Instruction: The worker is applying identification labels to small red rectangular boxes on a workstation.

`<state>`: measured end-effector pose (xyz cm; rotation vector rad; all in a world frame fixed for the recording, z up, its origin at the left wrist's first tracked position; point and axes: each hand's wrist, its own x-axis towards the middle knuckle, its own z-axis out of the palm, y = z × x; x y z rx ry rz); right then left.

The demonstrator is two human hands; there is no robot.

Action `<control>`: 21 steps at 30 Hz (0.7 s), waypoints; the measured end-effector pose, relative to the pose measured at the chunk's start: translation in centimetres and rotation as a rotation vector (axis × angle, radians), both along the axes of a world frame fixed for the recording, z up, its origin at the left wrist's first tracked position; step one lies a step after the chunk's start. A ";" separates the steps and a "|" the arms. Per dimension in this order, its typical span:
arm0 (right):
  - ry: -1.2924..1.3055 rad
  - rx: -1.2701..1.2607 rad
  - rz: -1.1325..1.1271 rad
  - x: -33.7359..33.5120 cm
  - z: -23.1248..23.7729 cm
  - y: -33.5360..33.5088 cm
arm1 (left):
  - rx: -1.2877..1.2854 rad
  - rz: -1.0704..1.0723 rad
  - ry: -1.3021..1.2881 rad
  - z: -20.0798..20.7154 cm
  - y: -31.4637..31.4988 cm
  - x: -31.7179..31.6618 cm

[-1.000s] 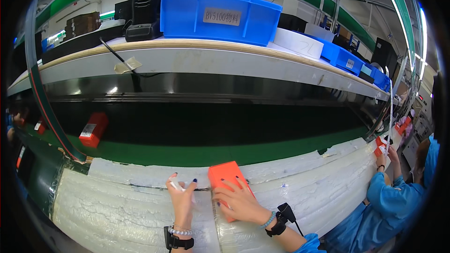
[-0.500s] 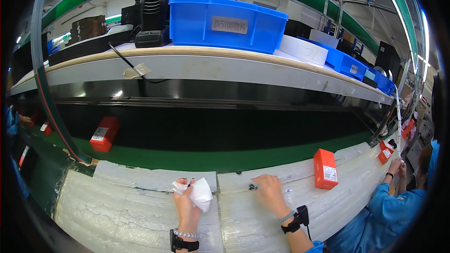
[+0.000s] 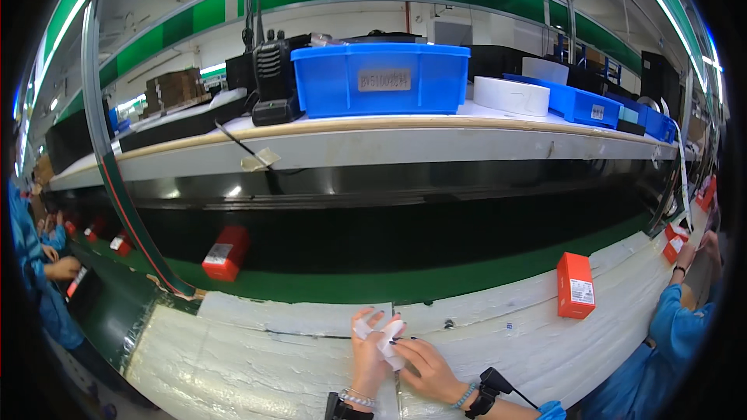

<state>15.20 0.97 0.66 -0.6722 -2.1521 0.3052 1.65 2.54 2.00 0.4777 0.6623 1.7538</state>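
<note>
My left hand (image 3: pixel 369 358) is closed on a crumpled white tissue (image 3: pixel 391 344) over the near edge of the table, by the seam between two covered panels. From the right, my right hand (image 3: pixel 429 371) meets it, its fingertips pinching the same tissue. Whether something small lies inside the folds is hidden. Beyond my right hand, a small black piece (image 3: pixel 449 324) rests on the pale plastic-covered tabletop (image 3: pixel 257 365). A red box (image 3: pixel 575 285) with a white label stands farther right.
A green conveyor belt (image 3: pixel 311 286) runs behind the table, carrying a red box (image 3: pixel 226 252). Above it is a shelf (image 3: pixel 389 140) with a blue bin (image 3: pixel 381 82) and a walkie-talkie (image 3: pixel 275 78). Co-workers in blue sit at right (image 3: pixel 677 342) and left (image 3: pixel 39 272).
My right hand has left the small black piece and moved left to the tissue in my left hand. The view has tilted up; the box on the belt appears shifted.
</note>
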 end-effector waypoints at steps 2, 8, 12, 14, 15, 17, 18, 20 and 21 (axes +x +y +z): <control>0.045 -0.041 -0.012 0.0 -0.3 0.2 | -0.019 -0.015 -0.003 -0.7 0.2 0.3; 0.061 0.069 -0.065 0.0 -1.5 0.7 | -0.099 -0.068 -0.011 -2.0 0.3 1.8; 0.059 0.082 -0.129 0.8 -2.1 0.5 | -0.128 -0.100 0.212 -3.8 0.6 2.8; 0.066 0.084 -0.129 0.7 -1.2 0.1 | -0.196 -0.129 0.242 -3.3 0.3 3.0; 0.056 0.088 -0.141 0.7 -1.0 -0.1 | -0.201 -0.120 0.250 -2.9 0.0 2.7; 0.018 0.144 -0.165 0.9 -1.2 0.1 | -0.249 -0.073 0.178 -2.2 -0.1 3.2; -0.003 0.149 -0.130 0.7 -0.9 0.0 | -0.264 0.002 0.208 -2.0 -0.1 3.1; -0.035 0.156 -0.052 0.6 -0.8 0.0 | -0.233 0.058 0.213 -2.8 0.5 2.0; -0.049 0.155 -0.055 0.5 -0.6 0.0 | -0.204 0.124 0.224 -3.3 0.7 1.3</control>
